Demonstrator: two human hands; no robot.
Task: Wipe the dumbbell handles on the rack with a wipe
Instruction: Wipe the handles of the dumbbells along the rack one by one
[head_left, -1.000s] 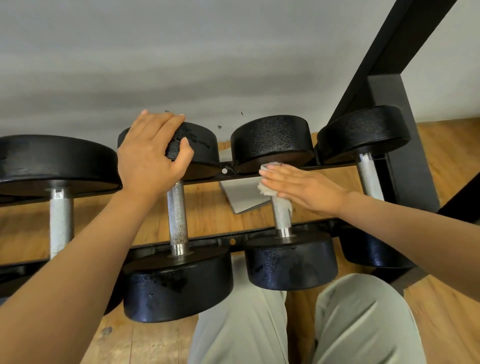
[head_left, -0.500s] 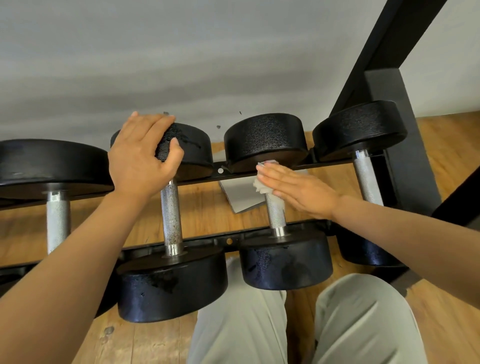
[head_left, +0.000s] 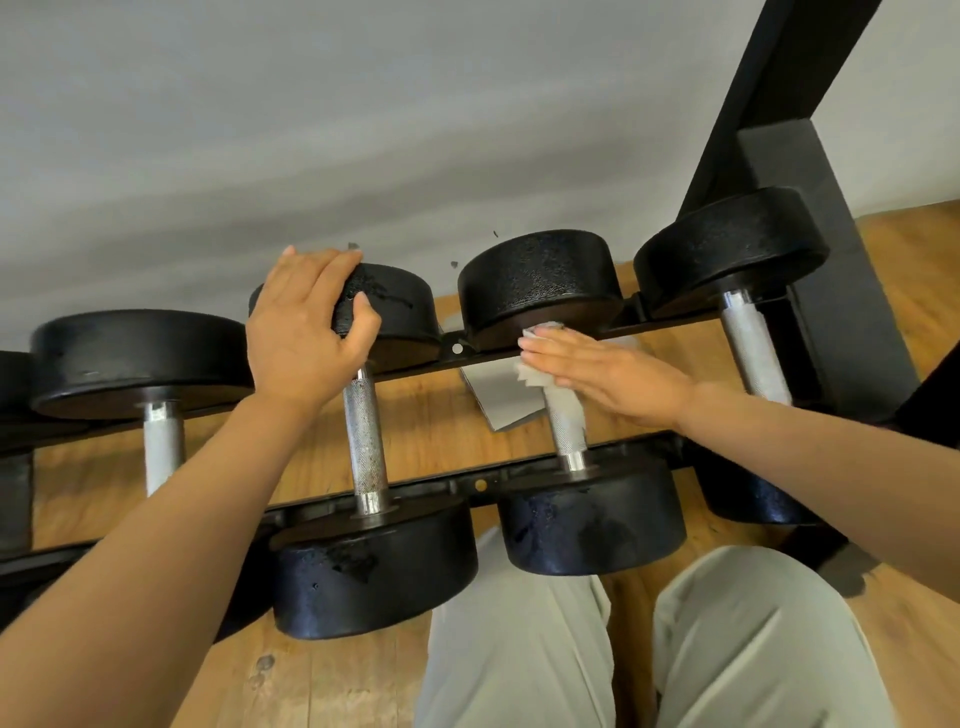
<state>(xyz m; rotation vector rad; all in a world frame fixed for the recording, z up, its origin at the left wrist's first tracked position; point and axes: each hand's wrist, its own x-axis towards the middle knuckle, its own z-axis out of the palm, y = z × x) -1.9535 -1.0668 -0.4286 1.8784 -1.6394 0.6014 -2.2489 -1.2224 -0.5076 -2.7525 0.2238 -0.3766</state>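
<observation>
Several black dumbbells with knurled steel handles lie across the black rack. My right hand lies flat with straight fingers and presses a white wipe against the far end of the third dumbbell's handle, just below its far head. My left hand grips the far head of the second dumbbell, fingers over the top and thumb on its side. That dumbbell's handle is bare.
One more dumbbell handle lies to the left and one to the right. A grey sheet lies on the wooden floor under the rack. A black upright post rises at the right. My knees in light trousers are below.
Both hands keep their places on the dumbbells. The view shifts slightly.
</observation>
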